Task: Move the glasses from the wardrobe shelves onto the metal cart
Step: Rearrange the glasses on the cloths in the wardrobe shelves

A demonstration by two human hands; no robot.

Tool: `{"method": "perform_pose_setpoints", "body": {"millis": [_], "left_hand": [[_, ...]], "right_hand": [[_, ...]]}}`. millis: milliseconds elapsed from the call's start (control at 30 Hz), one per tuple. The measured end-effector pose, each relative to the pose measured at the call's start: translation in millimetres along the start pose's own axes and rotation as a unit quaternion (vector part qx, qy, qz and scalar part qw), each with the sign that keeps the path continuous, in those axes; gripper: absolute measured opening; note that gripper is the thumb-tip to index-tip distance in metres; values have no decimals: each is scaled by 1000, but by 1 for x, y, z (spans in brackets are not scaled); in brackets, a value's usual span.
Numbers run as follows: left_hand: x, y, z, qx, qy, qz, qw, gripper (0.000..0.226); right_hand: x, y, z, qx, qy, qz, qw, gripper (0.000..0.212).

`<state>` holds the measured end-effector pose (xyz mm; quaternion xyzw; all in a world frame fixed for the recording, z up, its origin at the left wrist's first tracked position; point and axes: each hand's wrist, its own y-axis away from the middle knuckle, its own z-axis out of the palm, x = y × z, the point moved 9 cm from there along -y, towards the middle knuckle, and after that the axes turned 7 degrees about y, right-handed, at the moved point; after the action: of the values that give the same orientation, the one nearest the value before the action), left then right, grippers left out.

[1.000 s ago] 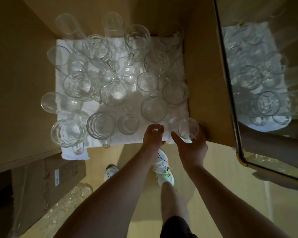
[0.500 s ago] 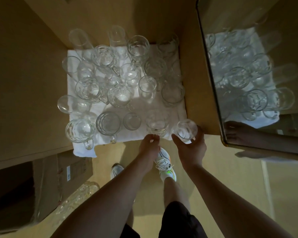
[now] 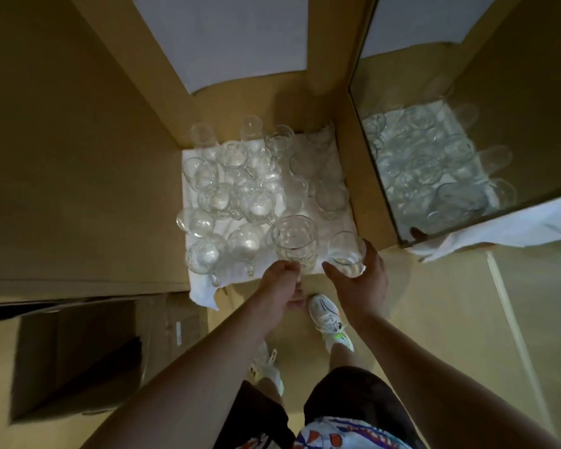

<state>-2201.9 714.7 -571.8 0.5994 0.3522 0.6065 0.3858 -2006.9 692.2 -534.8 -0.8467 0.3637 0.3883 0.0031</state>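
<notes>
Dim wardrobe [image 3: 78, 157], tan panels all round, a shelf laid with a white cloth [image 3: 204, 293] whose corner droops over the front edge. Crowded on the cloth: clear glasses [image 3: 240, 189], most of them well back from the front. Two at the front in hand. Left hand [image 3: 280, 286] curled round the base or handle of a mug [image 3: 293, 241], which looks raised clear of the cloth, though blur makes that hard to be sure of. Right hand [image 3: 361, 286] cupped round a tumbler [image 3: 345, 254], thumb on the near side, fingers round the far side, at the shelf's front right corner. To the right, a mirror door [image 3: 467, 173] reflecting the same glassware. Below, white shoes [image 3: 329, 319] on the floor, a cardboard box [image 3: 78, 358] at lower left.

Step in hand, by the look of it: pulling the first pair off the shelf. Cart not in view. Next move likely calls for drawing both back past the hanging cloth without snagging it, keeping mug and tumbler apart to avoid a knock, then turning to find the cart. Many glasses left; task barely begun.
</notes>
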Motion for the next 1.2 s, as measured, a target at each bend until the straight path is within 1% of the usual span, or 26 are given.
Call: {"method": "perform_pose_setpoints", "body": {"millis": [100,200,367,467,633,700,767,967,1100,1200], "left_hand": [[26,24,-19,9,-1,25,1000,15],[57,41,-35,12,-12,56,998,21],[124,84,-61,-13,-11,141,990,15],[154,105,-70,-11,-14,169,985,15],[189,153,-78,-10,-7,224,975,10],[197,173,-77,-11,1,251,968,11],[201,194,-78,-6,27,274,961,13],[180,259,-69,14,64,313,948,12],[141,299,-48,37,87,327,940,11],[107,322,-29,43,92,337,936,14]], "right_hand": [[-30,8,-5,-16,-16,-4,1000,85],[-63,9,-10,-29,-35,-21,999,89],[-136,20,-44,3,-32,-74,997,92],[-169,25,-60,22,-33,-99,994,91],[-214,39,-93,37,-73,-135,987,82],[-226,46,-108,41,-91,-146,984,73],[-235,53,-124,44,-106,-169,979,64],[-236,82,-173,15,-140,-232,962,59],[-218,110,-206,1,-155,-269,951,68],[-192,131,-235,-7,-172,-285,943,70]]}}
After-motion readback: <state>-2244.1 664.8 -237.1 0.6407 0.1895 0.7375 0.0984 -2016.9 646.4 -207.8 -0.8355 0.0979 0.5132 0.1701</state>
